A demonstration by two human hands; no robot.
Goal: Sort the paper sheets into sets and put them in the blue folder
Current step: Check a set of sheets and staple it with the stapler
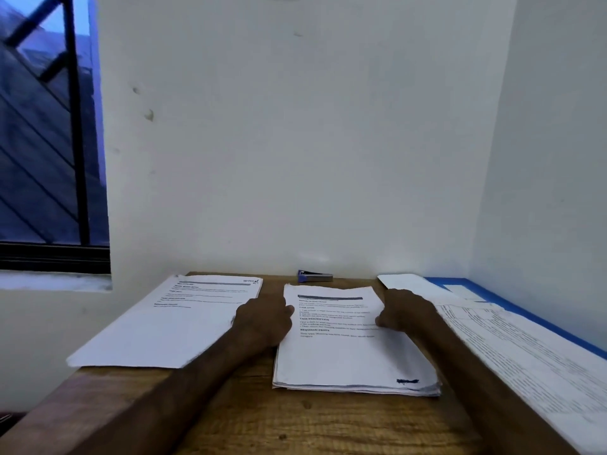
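Left hand (pixel 266 320) and right hand (pixel 407 311) clasp the middle stack (pixel 354 356) by its sides — uneven lifting may fan loose sheets, mixing sets.

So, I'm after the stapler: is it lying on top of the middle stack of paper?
No, the stapler lies on the wooden table itself, behind the far edge of the middle paper stack.

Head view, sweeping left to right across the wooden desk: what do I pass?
Left pile of white printed sheets → left hand → middle stack of printed white sheets → right hand → long white printed sheets lying over the blue folder.
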